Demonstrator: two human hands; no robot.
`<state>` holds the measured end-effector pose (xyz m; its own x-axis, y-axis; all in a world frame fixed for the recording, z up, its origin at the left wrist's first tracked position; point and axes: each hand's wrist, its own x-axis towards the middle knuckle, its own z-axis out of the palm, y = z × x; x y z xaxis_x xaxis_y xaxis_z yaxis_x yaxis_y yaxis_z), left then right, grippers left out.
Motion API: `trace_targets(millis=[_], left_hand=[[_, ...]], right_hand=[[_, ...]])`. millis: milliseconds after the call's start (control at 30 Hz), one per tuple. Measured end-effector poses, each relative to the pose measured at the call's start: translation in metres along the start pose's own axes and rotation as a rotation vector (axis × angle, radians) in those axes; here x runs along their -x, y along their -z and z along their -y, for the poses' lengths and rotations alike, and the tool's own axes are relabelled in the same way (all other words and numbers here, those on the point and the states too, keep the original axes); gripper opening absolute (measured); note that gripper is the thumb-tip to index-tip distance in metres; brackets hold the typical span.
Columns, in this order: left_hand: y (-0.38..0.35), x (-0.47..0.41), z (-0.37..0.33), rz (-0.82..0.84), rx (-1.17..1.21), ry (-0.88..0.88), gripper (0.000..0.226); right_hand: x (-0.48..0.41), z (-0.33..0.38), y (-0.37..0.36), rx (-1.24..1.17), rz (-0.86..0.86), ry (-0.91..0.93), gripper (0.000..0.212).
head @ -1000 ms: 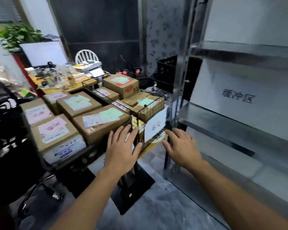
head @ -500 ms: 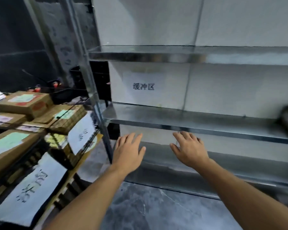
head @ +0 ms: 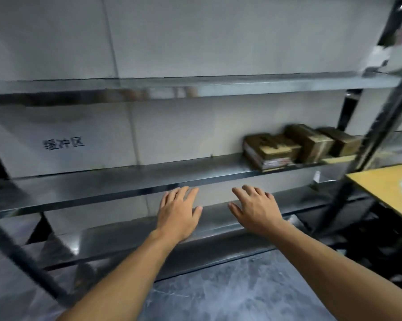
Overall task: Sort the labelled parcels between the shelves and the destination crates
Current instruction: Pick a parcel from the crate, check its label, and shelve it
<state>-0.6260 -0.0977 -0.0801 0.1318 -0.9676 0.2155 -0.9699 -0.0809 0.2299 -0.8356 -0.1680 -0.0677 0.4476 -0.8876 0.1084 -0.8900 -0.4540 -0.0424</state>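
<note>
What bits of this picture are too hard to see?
Head view only.
Parcels on the middle shelf: motion blur, labels unreadable.
Wall sign: characters smeared by blur.
Yellow table: cut off by the right edge.
Blurred items above the top shelf, right end: cannot name them.
Left hand and right hand: only backs show, palms hidden.

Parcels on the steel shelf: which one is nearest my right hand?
The leftmost parcel; the middle parcel and rightmost parcel sit farther right along the shelf.
</note>
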Motion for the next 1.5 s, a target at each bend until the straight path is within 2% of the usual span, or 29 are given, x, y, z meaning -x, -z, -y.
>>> trace_targets(millis=[200,500,833,1067,1300,1433,1500], left_hand=[[-0.021,-0.04,-0.088,0.035,0.041,-0.104,0.056],[-0.057,-0.1,-0.154,0.081,0.073,-0.179,0.059],[-0.119,-0.249,-0.192,0.088,0.099,-0.222,0.058],[-0.16,-0.363,-0.198,0.158,0.117,-0.152,0.056],[-0.191,-0.395,-0.197,0.296,0.127,-0.022,0.054],[-0.203,-0.39,-0.205,0.32,0.404,0.154,0.051],[-0.208,-0.384,-0.211,0.272,0.549,0.191,0.049]], right_hand=[[0.015,-0.093,0.012,0.023,0.035,-0.115,0.053],[0.002,-0.167,0.004,0.001,-0.018,-0.217,0.056],[-0.11,-0.26,-0.01,-0.008,-0.01,-0.269,0.055],[-0.224,-0.314,-0.032,-0.344,0.023,-0.363,0.055],[-0.287,-0.339,-0.06,-0.673,0.057,-0.423,0.048],[-0.306,-0.342,-0.076,-0.804,0.069,-0.436,0.048],[-0.308,-0.343,-0.081,-0.905,0.039,-0.465,0.045]])
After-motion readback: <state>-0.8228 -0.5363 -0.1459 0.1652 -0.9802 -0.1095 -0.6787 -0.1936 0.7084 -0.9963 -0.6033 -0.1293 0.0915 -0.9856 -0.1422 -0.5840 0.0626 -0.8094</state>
